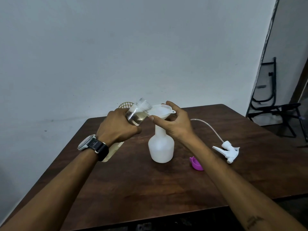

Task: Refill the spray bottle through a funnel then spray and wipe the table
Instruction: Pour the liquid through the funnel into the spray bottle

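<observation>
One dark wooden table spreads under a pale wall. At left, your left hand grips a clear cup of liquid, tilted toward the white funnel. A yellow mesh basket shows behind it, and a cream flat object lies under your wrist. The funnel sits in the white spray bottle neck, mid-table, with your right hand pinching its rim. Right of that lie a purple scoop and the trigger head with its tube. A black chair stands beyond the table.

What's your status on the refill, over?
Left hand grips tilted clear jar of liquid at white plastic funnel. Right hand steadies funnel in white plastic spray bottle. Nothing obstructing.
</observation>
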`<state>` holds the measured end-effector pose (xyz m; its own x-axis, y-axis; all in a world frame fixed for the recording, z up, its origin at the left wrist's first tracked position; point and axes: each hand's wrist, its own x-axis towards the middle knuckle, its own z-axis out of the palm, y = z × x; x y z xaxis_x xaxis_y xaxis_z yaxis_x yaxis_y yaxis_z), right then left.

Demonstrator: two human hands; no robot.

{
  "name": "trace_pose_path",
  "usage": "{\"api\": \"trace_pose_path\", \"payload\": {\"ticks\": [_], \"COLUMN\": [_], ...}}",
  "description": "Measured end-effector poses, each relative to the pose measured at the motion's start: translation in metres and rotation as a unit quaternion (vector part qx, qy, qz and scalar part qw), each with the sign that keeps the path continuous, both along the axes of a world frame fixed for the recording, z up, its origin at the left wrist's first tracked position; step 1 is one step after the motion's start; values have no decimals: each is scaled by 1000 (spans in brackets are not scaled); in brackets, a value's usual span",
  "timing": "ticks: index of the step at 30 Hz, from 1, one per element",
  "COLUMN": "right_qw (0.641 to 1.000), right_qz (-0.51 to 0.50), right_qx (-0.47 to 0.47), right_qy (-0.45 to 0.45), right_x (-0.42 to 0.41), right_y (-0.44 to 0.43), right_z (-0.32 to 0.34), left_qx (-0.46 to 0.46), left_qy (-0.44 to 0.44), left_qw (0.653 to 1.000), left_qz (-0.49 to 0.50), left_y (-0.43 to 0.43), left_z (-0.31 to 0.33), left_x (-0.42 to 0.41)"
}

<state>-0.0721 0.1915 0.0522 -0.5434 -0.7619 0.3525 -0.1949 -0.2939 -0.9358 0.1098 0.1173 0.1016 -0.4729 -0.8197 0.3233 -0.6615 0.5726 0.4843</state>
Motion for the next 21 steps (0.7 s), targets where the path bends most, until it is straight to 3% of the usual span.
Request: {"api": "trace_pose_path", "payload": {"ticks": [21], "right_qw": [1000], "right_qz": [5], "right_qx": [-7], "right_qy": [-1], "right_x": [-3], "right_y": [1], "right_z": [-2], "left_qx": [-50], "left_qy": [-60], "left_qw": [997], "left_qz": [1], "left_y": [-1], "left_z": [11], "left_x": [2]}}
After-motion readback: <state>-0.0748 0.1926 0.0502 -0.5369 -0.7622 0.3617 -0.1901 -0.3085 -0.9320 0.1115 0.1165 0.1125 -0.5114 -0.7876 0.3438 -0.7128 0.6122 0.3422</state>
